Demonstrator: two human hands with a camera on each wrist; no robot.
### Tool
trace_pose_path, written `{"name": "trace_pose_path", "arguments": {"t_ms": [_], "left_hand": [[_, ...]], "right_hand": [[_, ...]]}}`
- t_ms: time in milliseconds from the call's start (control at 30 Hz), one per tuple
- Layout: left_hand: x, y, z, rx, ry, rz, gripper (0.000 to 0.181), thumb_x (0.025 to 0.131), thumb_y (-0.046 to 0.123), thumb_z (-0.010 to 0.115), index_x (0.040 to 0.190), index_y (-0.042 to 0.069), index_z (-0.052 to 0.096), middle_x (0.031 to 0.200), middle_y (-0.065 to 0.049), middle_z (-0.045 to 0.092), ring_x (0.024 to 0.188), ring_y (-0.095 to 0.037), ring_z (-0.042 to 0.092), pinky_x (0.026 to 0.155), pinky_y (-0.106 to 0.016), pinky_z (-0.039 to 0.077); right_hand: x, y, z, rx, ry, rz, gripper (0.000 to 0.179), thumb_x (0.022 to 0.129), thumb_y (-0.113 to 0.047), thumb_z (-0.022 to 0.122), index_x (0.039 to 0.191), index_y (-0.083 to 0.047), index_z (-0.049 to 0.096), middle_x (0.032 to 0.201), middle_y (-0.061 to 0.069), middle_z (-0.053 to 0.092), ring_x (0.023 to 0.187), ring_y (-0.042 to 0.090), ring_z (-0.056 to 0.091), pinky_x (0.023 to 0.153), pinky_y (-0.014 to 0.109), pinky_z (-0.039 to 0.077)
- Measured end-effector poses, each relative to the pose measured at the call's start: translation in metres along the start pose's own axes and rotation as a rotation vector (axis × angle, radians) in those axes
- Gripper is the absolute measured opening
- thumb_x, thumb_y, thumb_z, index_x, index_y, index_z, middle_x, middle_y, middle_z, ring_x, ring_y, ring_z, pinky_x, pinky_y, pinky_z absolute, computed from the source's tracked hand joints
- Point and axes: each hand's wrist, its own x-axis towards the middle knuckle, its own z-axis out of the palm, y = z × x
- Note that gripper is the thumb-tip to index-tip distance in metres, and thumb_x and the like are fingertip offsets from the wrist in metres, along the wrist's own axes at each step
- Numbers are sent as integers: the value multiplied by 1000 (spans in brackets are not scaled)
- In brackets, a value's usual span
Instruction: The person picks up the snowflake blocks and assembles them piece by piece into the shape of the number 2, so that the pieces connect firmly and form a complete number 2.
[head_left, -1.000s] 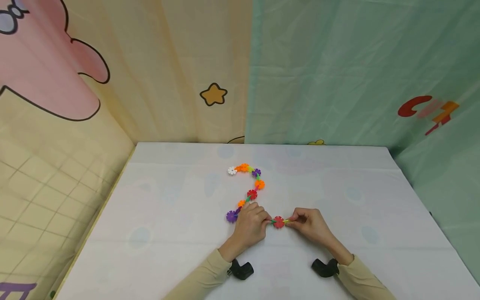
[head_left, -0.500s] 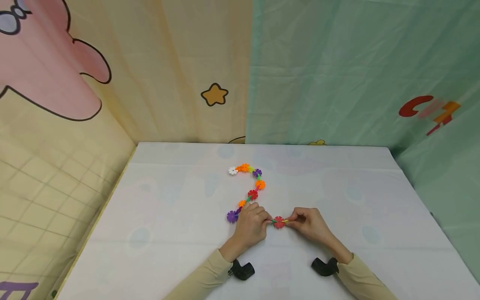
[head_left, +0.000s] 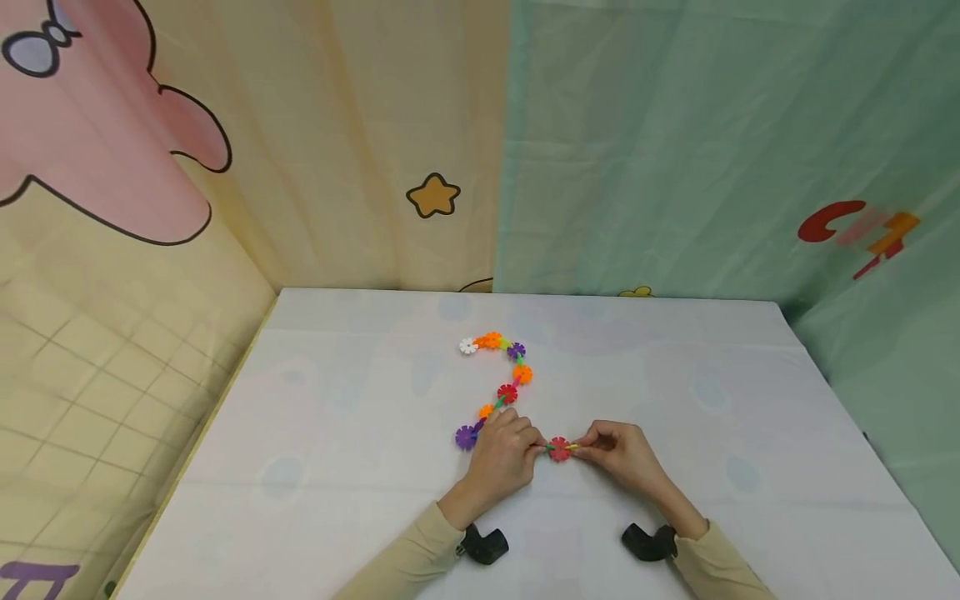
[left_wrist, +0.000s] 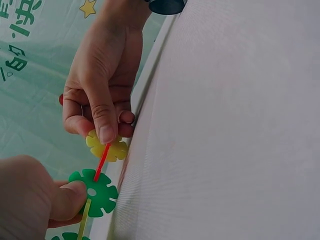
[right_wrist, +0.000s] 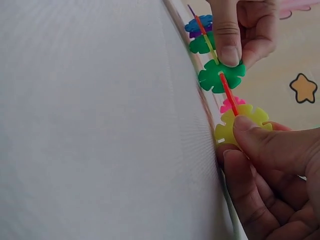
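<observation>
In the head view my left hand [head_left: 504,457] pinches a green notched plastic disc [left_wrist: 102,195] by its edge, thumb on top. My right hand [head_left: 628,460] pinches a yellow disc [right_wrist: 252,120] between thumb and fingers. A red disc [head_left: 559,449] bridges the two, its notches slotted into both; the wrist views show it edge-on. Beyond the left hand the joined chain carries on, with a purple disc [head_left: 466,437] at its bend, then orange and red [head_left: 507,393] ones curving up to a white disc [head_left: 468,346] at the far end. Part of the chain is hidden behind the left hand.
A white cloth [head_left: 337,500] with faint pale spots covers the table. Yellow and green printed curtains [head_left: 645,150] hang behind its back edge and along both sides. Each wrist wears a black camera [head_left: 484,546] that juts inward over the cloth.
Both hands keep their hold on the green and yellow discs in almost the same place. The head view has shifted slightly, so everything sits a little lower.
</observation>
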Motion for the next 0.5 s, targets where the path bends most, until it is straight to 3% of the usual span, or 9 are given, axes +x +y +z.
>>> {"name": "trace_pose_path", "arguments": {"t_ms": [267,500], "left_hand": [[1,-1,-1,18,-37,-20,7,80,17,75,76,17,70,71,7,58,70,-12,43,64,-23,32],[-2,0,-1,0,-62,-52,8,77,20,79,82,17,74,75,8,62,71,-11,44,66,-23,35]], "right_hand": [[0,2,2,-6,6,6,15,76,-3,79,76,-10,65,70,-3,63,57,7,56,49,21,47],[-3,4,3,-9,-10,26,15,76,-2,78,84,-10,68,75,-2,66,61,9,60,51,23,50]]}}
